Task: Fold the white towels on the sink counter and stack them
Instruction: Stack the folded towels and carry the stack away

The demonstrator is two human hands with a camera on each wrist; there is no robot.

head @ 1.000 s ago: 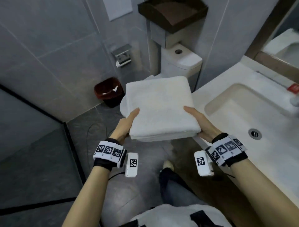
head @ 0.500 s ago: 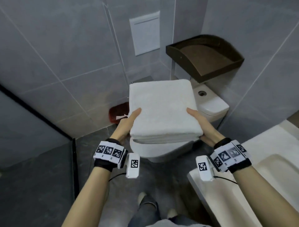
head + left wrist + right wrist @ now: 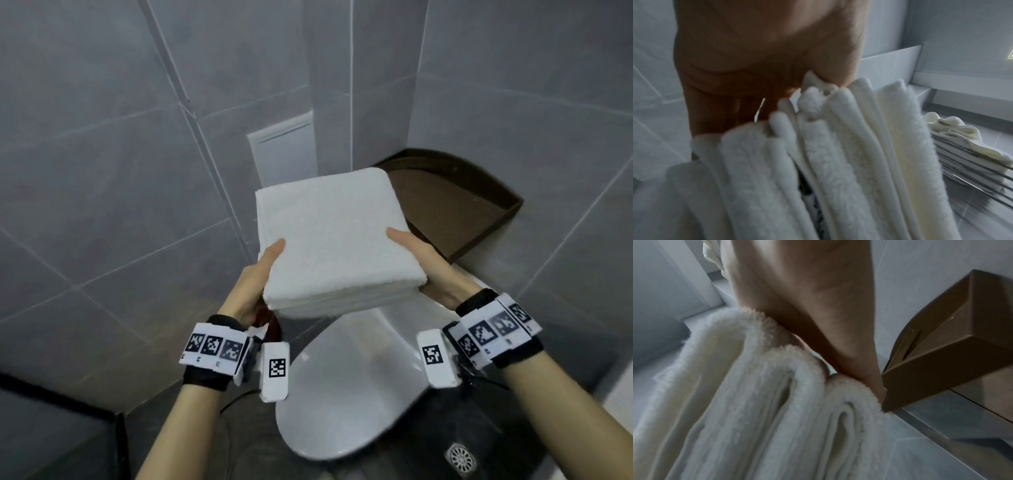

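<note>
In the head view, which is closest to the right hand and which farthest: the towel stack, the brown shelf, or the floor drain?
1. Towel stack: held by the right hand, at its right edge.
2. Brown shelf: just behind, on the wall.
3. Floor drain: far below, on the floor.

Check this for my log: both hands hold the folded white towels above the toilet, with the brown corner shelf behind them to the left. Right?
Not quite. In the head view the brown corner shelf is behind the folded white towels to the right, not the left. The left hand and right hand do hold them above the toilet.
</note>
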